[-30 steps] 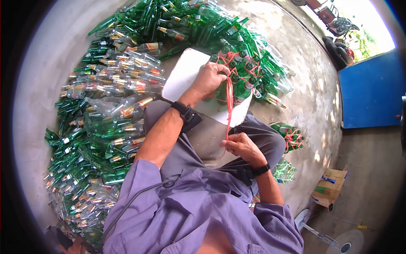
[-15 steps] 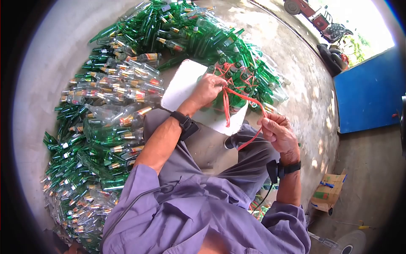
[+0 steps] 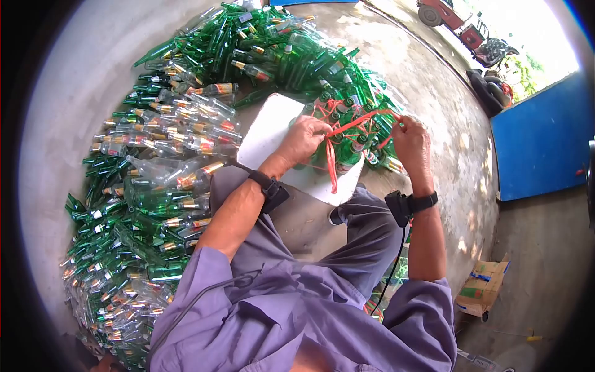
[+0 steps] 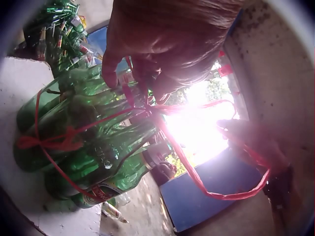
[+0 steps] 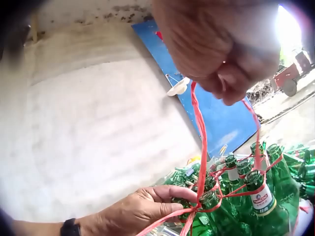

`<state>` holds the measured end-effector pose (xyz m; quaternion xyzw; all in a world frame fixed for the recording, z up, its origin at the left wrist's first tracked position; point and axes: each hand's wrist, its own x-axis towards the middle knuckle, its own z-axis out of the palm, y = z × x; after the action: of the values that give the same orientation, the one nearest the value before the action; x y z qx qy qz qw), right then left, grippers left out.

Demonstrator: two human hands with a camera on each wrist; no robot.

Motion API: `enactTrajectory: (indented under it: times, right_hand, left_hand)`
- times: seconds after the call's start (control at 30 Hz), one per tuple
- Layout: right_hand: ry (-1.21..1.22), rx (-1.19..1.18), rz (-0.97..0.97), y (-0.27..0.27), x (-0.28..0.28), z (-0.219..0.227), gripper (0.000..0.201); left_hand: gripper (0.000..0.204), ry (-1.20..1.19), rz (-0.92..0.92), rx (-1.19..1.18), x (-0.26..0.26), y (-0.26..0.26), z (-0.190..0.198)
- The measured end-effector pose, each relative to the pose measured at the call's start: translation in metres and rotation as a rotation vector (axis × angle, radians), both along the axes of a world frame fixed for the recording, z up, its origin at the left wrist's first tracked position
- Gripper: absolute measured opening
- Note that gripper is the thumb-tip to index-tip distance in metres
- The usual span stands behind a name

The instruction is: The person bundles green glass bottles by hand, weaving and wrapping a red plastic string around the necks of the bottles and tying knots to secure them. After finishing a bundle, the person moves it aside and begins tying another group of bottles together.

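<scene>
The person's lilac sleeves and grey trousers fill the near field of the head view, with a wrist camera strapped to each forearm. Beyond the knees, the left hand (image 3: 305,137) pinches the red string (image 3: 333,162) at the knot over a bundle of green bottles (image 3: 347,124) standing upright on a white board (image 3: 266,124). The right hand (image 3: 410,137), which 1 second ago held the string's free end low by the lap, has swung up and out to the right of the bundle, fingers closed on the strand so it runs taut from the knot; this looks like a tie being cinched, though glare in the left wrist view hides the knot itself. Around the board, loose green and clear bottles (image 3: 167,149) lie heaped on a concrete floor (image 3: 446,124). Farther right stand a blue panel (image 3: 545,136) and a cardboard box (image 3: 480,282), with a red vehicle (image 3: 446,11) in sunlight outside.
</scene>
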<state>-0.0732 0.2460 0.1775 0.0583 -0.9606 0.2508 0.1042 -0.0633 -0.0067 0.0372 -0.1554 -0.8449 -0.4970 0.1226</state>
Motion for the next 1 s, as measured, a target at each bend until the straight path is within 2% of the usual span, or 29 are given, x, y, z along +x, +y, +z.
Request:
enactTrajectory:
  times: [0.03,0.07,0.17,0.2,0.23,0.3,0.33,0.47,0.57,0.63,0.67,0.73,0.8,0.9,1.0]
  right_hand:
    - [0.17,0.15,-0.046,0.0,-0.002,-0.004,0.036]
    - [0.097,0.147,-0.068,0.001,-0.001,-0.007,0.049]
    - [0.081,0.146,-0.061,-0.001,0.001,-0.036,0.06]
    - [0.116,0.08,0.025,0.005,-0.003,-0.055,0.067]
    - [0.114,0.08,0.025,0.003,-0.002,-0.059,0.067]
    - [-0.166,-0.254,0.042,-0.005,0.002,-0.065,0.067]
    - [-0.085,-0.201,0.052,-0.009,0.006,-0.063,0.063]
    - [-0.069,-0.156,0.048,-0.02,0.011,-0.063,0.048]
    - [-0.049,-0.114,0.053,-0.019,0.008,-0.08,0.047]
    - [-0.044,-0.102,0.072,-0.018,0.01,-0.082,0.047]
    - [-0.017,-0.054,0.078,-0.016,0.008,-0.084,0.048]
    - [0.018,-0.007,0.081,-0.016,0.008,-0.078,0.048]
    - [-0.07,-0.047,0.053,-0.017,0.008,-0.072,0.05]
    - [-0.022,-0.118,0.078,-0.013,0.006,-0.081,0.051]
    - [-0.062,-0.059,0.059,-0.017,0.016,-0.079,0.052]
  left_hand:
    - [0.023,-0.003,0.008,0.004,0.001,0.001,0.001]
    - [0.023,-0.003,0.008,0.005,0.001,0.001,0.002]
    - [0.023,-0.004,0.001,0.025,0.0,0.001,0.0]
    - [0.023,-0.006,0.007,0.026,0.001,0.001,0.001]
    - [0.023,-0.009,0.014,0.027,0.001,0.001,0.001]
    - [0.023,-0.011,0.012,0.025,0.002,0.002,0.002]
    - [0.023,-0.01,0.009,0.022,0.002,0.001,0.003]
    - [0.024,-0.003,0.013,0.006,0.003,0.002,0.006]
    - [0.025,-0.015,0.014,0.014,0.005,0.001,0.011]
    - [0.026,-0.154,0.071,0.125,0.013,0.001,0.028]
    - [0.026,-0.156,0.065,0.123,0.014,0.001,0.029]
    - [0.026,-0.275,0.042,0.28,0.012,0.0,0.032]
    - [0.025,-0.263,0.053,0.289,0.011,-0.003,0.035]
    - [0.023,-0.225,0.07,0.287,0.011,-0.006,0.037]
    - [0.021,-0.145,0.161,0.358,0.007,-0.009,0.036]
